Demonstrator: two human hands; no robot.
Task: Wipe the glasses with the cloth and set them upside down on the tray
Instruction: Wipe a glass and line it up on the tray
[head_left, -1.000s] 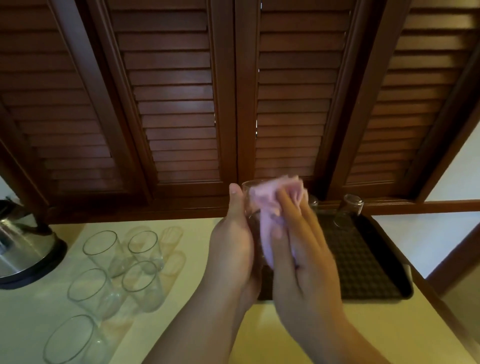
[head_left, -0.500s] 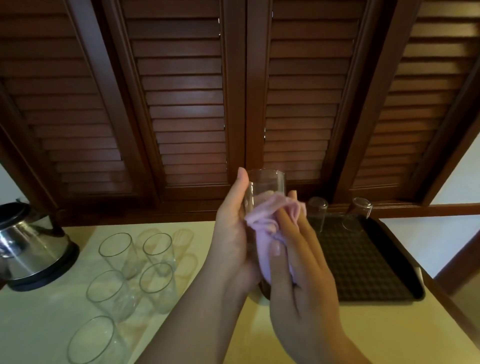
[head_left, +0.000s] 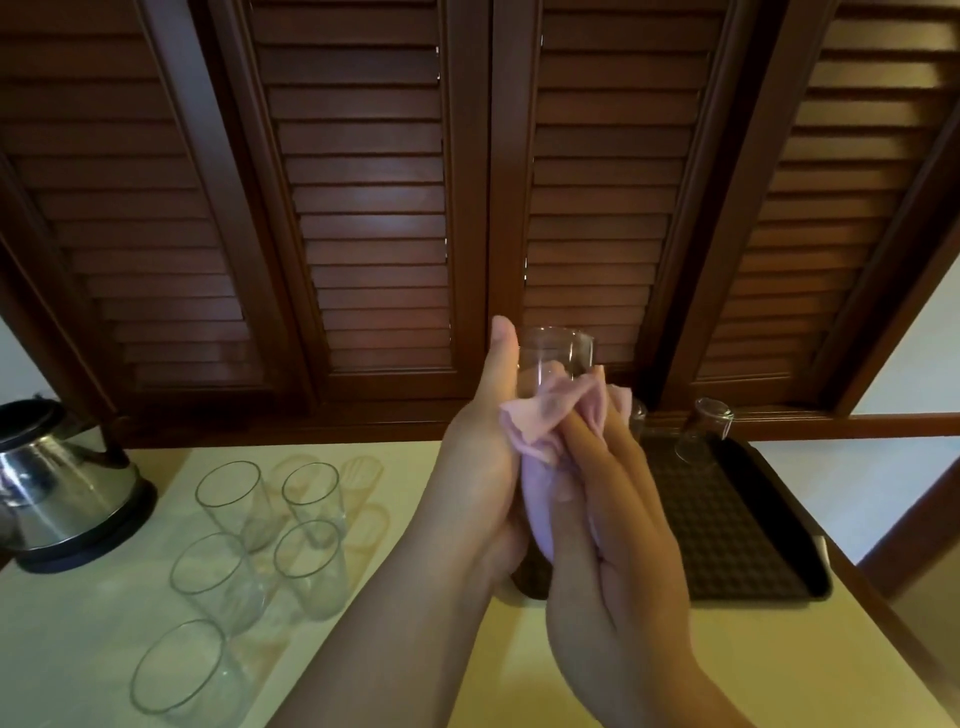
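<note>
Glass (head_left: 555, 353) could slip from the left hand (head_left: 475, 462), fingers clamped round it, if the right hand (head_left: 618, 525), pinching the cloth (head_left: 545, 421), rubs hard.

Counter (head_left: 395, 675): pale yellow.
Left: kettle (head_left: 62, 493) on its base.
Middle-left: five upright glasses (head_left: 311, 566), close together.
Right: dark tray (head_left: 727, 530).

Held glass (head_left: 555, 353): clear, raised mid-scene, far end showing bare.
Cloth (head_left: 540, 447): pink, bunched around its near half.
Waiting glasses (head_left: 260, 540): five, upright, left.
Tray (head_left: 737, 530): dark, right; inverted glass (head_left: 704, 434) at far edge.
</note>
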